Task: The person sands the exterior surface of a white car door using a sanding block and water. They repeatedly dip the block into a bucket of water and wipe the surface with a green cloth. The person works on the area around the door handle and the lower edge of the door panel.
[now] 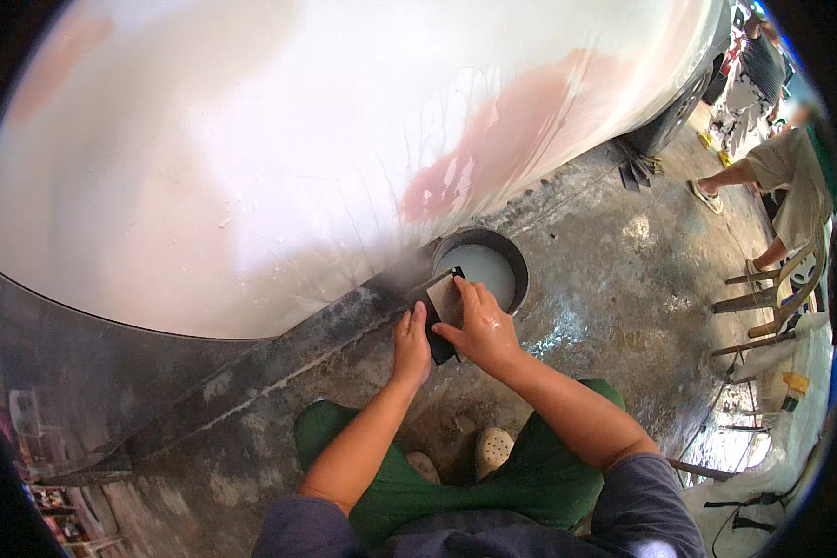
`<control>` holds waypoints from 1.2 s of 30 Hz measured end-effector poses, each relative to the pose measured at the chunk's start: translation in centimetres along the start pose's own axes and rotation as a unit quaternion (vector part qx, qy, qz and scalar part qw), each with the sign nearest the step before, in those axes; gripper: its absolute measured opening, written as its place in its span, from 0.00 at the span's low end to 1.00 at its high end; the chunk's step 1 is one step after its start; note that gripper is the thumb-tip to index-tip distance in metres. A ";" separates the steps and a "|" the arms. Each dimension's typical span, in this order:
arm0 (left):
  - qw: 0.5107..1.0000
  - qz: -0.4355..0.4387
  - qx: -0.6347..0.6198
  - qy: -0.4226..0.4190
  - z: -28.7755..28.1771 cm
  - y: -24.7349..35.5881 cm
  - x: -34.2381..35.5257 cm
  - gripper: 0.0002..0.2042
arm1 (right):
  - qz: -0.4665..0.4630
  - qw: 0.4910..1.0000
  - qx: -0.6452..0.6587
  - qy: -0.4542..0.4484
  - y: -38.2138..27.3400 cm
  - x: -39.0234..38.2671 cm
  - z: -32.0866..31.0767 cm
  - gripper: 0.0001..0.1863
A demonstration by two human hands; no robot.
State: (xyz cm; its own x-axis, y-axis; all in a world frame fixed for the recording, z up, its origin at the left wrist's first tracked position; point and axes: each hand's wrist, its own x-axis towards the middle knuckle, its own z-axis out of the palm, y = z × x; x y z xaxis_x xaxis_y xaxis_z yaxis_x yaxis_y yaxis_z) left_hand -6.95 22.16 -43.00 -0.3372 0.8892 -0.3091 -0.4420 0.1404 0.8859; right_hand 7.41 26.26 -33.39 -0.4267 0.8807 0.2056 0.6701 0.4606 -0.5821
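Observation:
My left hand (411, 347) and my right hand (483, 325) hold a dark, flat sheet between them that looks like sandpaper (443, 342), with a paler grey-beige face (445, 298) turned up. The left fingers and thumb close on its left edge. From the right, my other hand grips it, fingers over the far end and thumb on the near part. Whether a block lies under the sheet is hidden. Just beyond it stands a round dark bucket (523, 270) of cloudy greyish water. Above is a wet, white car panel (325, 186) with pinkish patches and runs of liquid.
A car wheel (676, 116) is at the upper right, with dark strips (638, 174) on the wet concrete floor (614, 251). Another person's leg (730, 177) and a chair (781, 293) are on the right. A dark lower body panel (102, 381) curves along the left.

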 end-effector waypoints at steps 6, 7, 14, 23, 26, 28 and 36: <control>0.999 0.001 -0.038 -0.036 0.4 0.1 -0.9 0.15 | -0.017 1.000 -0.012 0.010 -0.5 0.1 0.0 0.44; 0.999 0.000 -0.038 -0.034 0.5 0.2 -1.0 0.15 | -0.010 1.000 -0.011 0.006 -0.6 0.1 0.0 0.44; 0.998 0.005 -0.059 -0.027 0.5 0.7 -1.1 0.15 | 0.004 1.000 0.004 -0.002 -1.4 0.1 0.1 0.44; 0.999 0.027 0.001 -0.034 1.8 0.2 -1.5 0.17 | 0.036 0.999 0.023 0.000 0.5 -0.9 -0.1 0.42; 0.998 -0.026 0.057 0.012 -0.9 -1.1 0.1 0.19 | 0.015 0.995 0.081 -0.052 1.6 -0.1 0.7 0.40; 0.999 -0.008 -0.039 0.001 -0.3 0.4 0.2 0.17 | 0.011 0.990 0.132 -0.058 2.5 1.1 1.3 0.37; 0.992 -0.107 -0.054 0.034 -0.2 2.1 0.0 0.38 | 0.244 0.881 0.385 -0.128 7.9 2.1 3.2 0.31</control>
State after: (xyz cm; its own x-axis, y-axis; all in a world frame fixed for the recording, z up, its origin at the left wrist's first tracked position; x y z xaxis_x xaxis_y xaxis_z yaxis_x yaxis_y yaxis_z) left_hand -8.03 22.32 -41.23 -0.2787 0.8125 -0.5120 -0.5953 0.2722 0.7560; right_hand 9.83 31.41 -40.05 -0.3914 0.8535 -0.3439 0.2443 -0.2639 -0.9331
